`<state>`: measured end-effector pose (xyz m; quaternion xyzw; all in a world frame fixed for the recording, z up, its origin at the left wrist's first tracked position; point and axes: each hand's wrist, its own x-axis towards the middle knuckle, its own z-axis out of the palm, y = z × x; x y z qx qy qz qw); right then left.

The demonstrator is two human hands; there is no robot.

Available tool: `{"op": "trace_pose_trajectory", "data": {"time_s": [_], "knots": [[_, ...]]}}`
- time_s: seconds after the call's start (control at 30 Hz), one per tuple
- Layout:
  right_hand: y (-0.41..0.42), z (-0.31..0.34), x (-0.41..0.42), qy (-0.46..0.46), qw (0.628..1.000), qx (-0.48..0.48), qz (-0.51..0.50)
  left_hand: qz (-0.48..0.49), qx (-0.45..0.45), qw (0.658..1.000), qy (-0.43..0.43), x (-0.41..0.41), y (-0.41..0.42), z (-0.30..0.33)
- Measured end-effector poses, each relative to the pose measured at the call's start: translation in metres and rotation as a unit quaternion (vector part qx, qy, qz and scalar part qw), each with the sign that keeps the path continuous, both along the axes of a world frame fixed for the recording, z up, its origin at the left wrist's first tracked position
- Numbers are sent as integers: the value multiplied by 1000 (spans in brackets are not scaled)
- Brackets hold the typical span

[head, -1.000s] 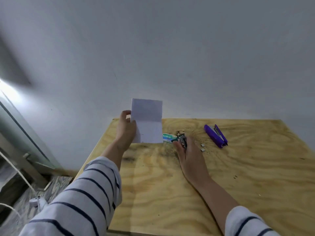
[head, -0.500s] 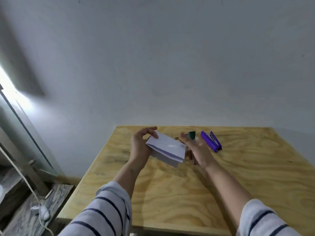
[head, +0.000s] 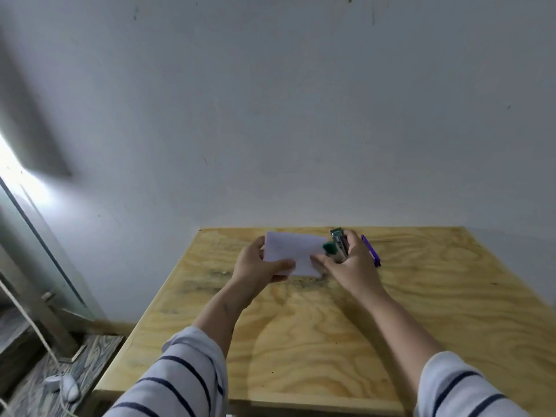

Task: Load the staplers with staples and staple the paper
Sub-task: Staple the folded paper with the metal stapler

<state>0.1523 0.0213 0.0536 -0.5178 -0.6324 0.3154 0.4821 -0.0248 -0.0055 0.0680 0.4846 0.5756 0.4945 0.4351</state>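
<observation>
Head view. Left hand (head: 258,266) closed on the folded white paper (head: 293,254), thumb on top near the lower edge, fingers underneath; sheet held just above the plywood tabletop (head: 451,296). Right hand (head: 352,266) wrapped around a small green-and-metal stapler (head: 338,246), metal magazine facing up, green end meeting the paper's right edge. Whether that edge sits inside the stapler's mouth cannot be told; the green part and the fingers cover the spot. Purple stapler (head: 371,251) lies on the tabletop just beyond the right hand, mostly hidden behind it, not touched. No staple box visible; it may be behind the hands.

Judgement: step in hand is stapling the paper with the green stapler. Loading of this one appears done, but that cannot be confirmed here.

To do it well:
- Left hand keeps the folded layers flush and pinched close to the right hand, so nothing fans out as the stapler closes.
- Slide the paper edge fully into the mouth until it stops, square to the stapler, not at a corner tip only.
- Right hand squeezes in one firm stroke, thumb over the top and fingers under the base; a half squeeze risks a jam or a bent leg.
- Keep the left thumb clear of the mouth.
</observation>
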Motion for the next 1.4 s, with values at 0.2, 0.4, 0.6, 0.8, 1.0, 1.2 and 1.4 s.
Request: {"op": "trace_pose_trajectory", "data": {"time_s": [0.2, 0.4, 0.6, 0.8, 1.0, 1.2, 1.4], "knots": [[-13, -3, 2, -275, 956, 73, 76, 80, 82, 992, -58, -7, 4, 1], [-14, 8, -8, -143, 978, -53, 145, 80, 106, 978, -159, -2, 4, 5], [-18, 11, -16, -129, 982, -15, 137, 65, 111, 976, -174, 3, 5, 1], [-22, 14, -18, -197, 971, 7, 132, 48, 108, 974, -194, 6, 6, 3], [-21, 13, -16, -215, 970, 15, 116, 34, 86, 977, -193, 5, 5, 0], [-23, 14, -19, -115, 982, -40, 145, 10, 82, 974, -210, 6, 3, -1], [-25, 15, -29, -43, 982, -58, 173, 4, 105, 975, -198, 7, 3, -2]]}}
